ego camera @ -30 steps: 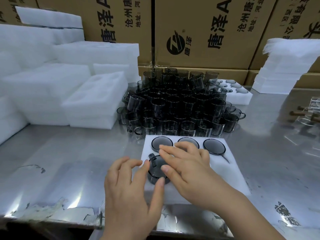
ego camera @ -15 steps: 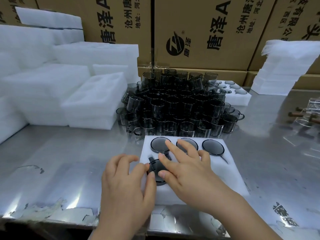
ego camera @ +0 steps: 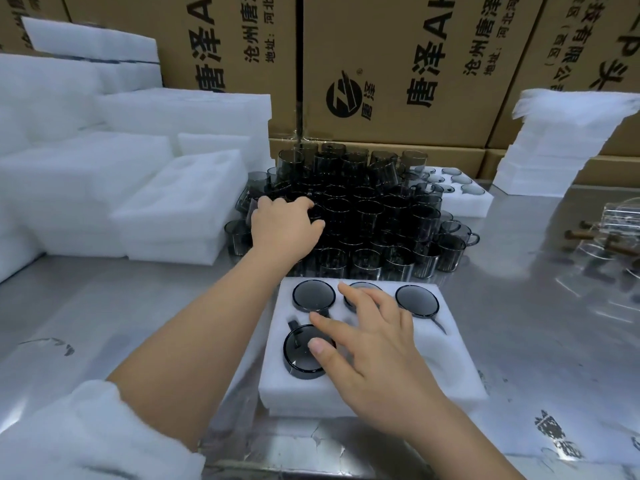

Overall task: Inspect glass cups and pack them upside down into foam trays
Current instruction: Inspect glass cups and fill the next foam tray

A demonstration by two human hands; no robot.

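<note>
Right hand [ego camera: 374,348] is pressing straight fingers on the upturned cup [ego camera: 298,358] in the foam tray [ego camera: 443,372]; left hand [ego camera: 284,226] is lying on the cup pile [ego camera: 374,216], maybe grasping one, can't tell.

near tray [ego camera: 433,368] — four cups [ego camera: 313,296]

Brushed steel tabletop [ego camera: 104,306] across whole foreground, scuffed, streaked with pale glare at right. Peeling protective film [ego camera: 311,441] along near edge. Behind, wall of brown cardboard boxes [ego camera: 433,39], packed tight, printed with black Chinese characters and round logo [ego camera: 344,95]. Flatter lower row of boxes [ego camera: 381,157] at table's far edge. Blurred clear glassware with wooden handles [ego camera: 609,233] at far right.
</note>
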